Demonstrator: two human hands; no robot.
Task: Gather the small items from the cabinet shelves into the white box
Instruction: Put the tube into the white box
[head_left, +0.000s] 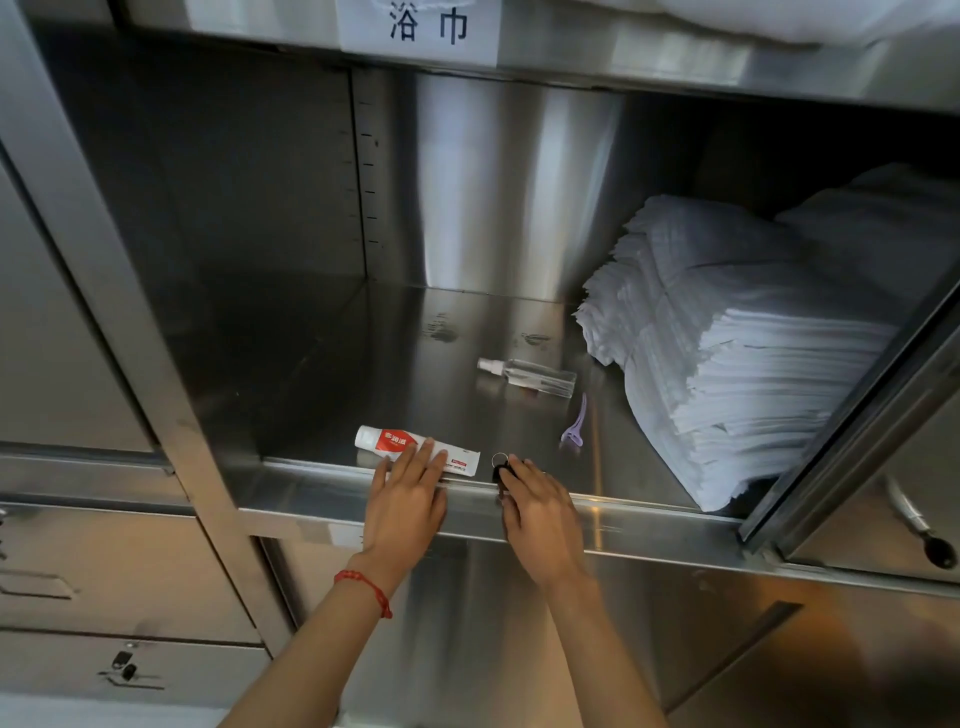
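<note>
Left hand (408, 491) lay flat, fingers straight, on the toothpaste tube (415, 450) at the shelf (363, 364) edge, seemingly to drag it out; right hand (535, 512) curled over a black key fob (501, 474) beside it; spray bottle (530, 375) and purple clip (574, 426) waited farther back; no white box was in sight.

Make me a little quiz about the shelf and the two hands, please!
1. True or false: the spray bottle stands upright.
2. Which hand touches the toothpaste tube? A) left hand B) right hand C) neither
3. Fill in: the purple clip lies between the spray bottle and the stack of white ____.

Key: 1 false, it lies on its side. 2 A, its straight fingers rest on the tube. 3 towels. The right hand meanwhile grips a dark key fob at the shelf edge.
</note>
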